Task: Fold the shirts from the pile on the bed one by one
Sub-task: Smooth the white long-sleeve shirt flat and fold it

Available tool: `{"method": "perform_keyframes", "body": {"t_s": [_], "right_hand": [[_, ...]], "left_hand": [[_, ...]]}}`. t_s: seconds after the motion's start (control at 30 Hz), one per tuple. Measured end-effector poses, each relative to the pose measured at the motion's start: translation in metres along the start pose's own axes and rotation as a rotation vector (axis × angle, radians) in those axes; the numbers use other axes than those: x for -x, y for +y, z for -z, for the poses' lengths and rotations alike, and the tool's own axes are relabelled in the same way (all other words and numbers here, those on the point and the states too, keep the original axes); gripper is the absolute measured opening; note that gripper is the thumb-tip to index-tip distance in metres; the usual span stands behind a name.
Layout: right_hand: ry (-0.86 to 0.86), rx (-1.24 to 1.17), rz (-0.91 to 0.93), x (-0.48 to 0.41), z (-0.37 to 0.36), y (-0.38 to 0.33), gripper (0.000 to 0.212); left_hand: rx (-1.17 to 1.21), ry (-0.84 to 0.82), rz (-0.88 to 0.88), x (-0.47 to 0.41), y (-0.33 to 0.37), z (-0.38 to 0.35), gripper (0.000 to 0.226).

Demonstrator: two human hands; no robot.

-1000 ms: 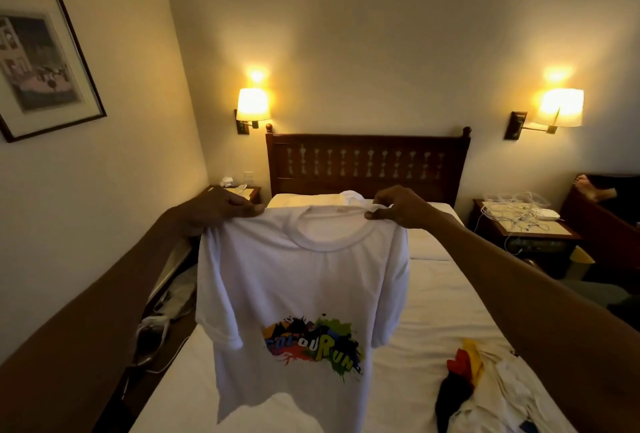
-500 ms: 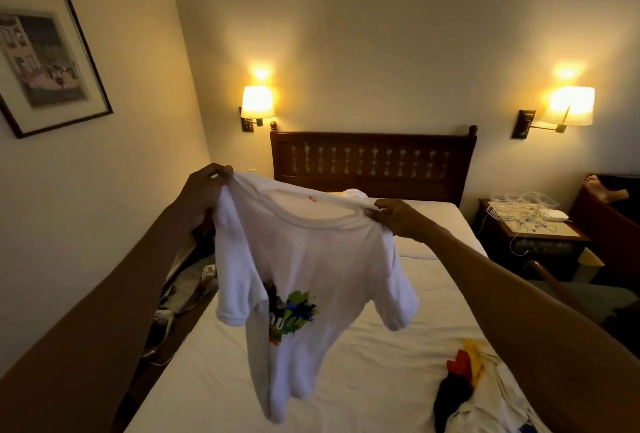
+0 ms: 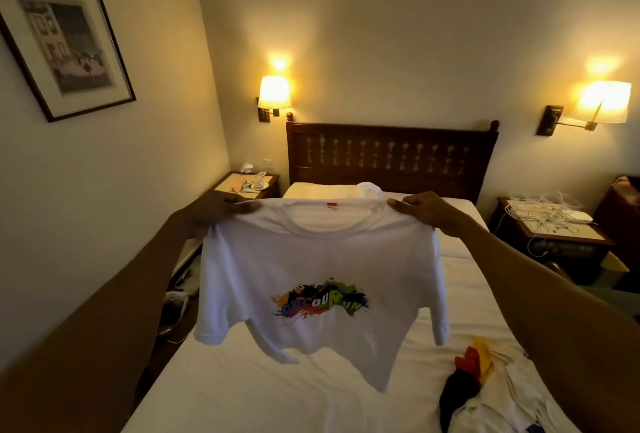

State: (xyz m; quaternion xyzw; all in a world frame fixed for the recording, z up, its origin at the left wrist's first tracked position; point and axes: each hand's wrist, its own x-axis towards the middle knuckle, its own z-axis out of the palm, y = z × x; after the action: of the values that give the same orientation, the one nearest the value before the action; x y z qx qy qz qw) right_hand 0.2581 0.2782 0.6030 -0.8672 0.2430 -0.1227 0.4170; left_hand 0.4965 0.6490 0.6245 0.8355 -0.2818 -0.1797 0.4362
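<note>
A white T-shirt (image 3: pixel 322 259) with a colourful splash print hangs in the air over the bed (image 3: pixel 242 394), print side toward me. My left hand (image 3: pixel 214 207) pinches its left shoulder and my right hand (image 3: pixel 424 209) pinches its right shoulder, both at about the same height. The hem swings up and away toward the headboard. A pile of shirts (image 3: pixel 485 394), white with black, red and yellow pieces, lies on the bed at the lower right, partly behind my right forearm.
A dark wooden headboard (image 3: pixel 391 155) and a pillow (image 3: pixel 325 190) lie beyond the shirt. A nightstand (image 3: pixel 247 186) stands at the left and another with tangled white cables (image 3: pixel 550 221) at the right. Bags and cords fill the gap between bed and left wall.
The shirt was twisted half a second ago with my left hand raised; now both hands are level and the shirt is spread flat facing me, its hem flung outward.
</note>
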Motion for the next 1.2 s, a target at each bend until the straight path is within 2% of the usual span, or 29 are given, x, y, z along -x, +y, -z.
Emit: {"method": "perform_keyframes", "body": {"t_s": [0.07, 0.27, 0.33, 0.43, 0.53, 0.7, 0.83, 1.07, 1.2], "right_hand": [[0.056, 0.024, 0.064, -0.001, -0.005, 0.005, 0.053], [0.114, 0.097, 0.162, -0.020, -0.041, 0.024, 0.057], [0.101, 0.118, 0.176, -0.026, -0.061, 0.024, 0.049], [0.038, 0.155, 0.177, -0.039, -0.099, 0.025, 0.034], [-0.048, 0.185, 0.134, -0.059, -0.138, 0.025, 0.034], [-0.110, 0.248, 0.134, -0.103, -0.207, 0.001, 0.037], [-0.087, 0.262, 0.117, -0.144, -0.263, -0.044, 0.040], [-0.064, 0.143, 0.182, -0.193, -0.335, -0.112, 0.040], [-0.016, 0.010, 0.258, -0.190, -0.342, -0.132, 0.036]], "left_hand": [[0.046, -0.049, 0.023, 0.001, -0.007, -0.005, 0.063], [0.124, 0.093, 0.056, 0.001, -0.041, -0.022, 0.031], [0.134, 0.145, 0.060, 0.005, -0.062, -0.022, 0.022], [0.131, 0.205, 0.098, 0.010, -0.102, -0.017, 0.020], [0.144, 0.271, 0.136, 0.020, -0.128, -0.008, 0.005], [0.151, 0.420, 0.150, 0.016, -0.161, 0.025, 0.015], [0.086, 0.519, 0.148, 0.003, -0.186, 0.073, 0.012], [0.066, 0.695, 0.183, 0.010, -0.198, 0.137, 0.014], [0.091, 0.773, 0.152, 0.037, -0.187, 0.144, 0.002]]}}
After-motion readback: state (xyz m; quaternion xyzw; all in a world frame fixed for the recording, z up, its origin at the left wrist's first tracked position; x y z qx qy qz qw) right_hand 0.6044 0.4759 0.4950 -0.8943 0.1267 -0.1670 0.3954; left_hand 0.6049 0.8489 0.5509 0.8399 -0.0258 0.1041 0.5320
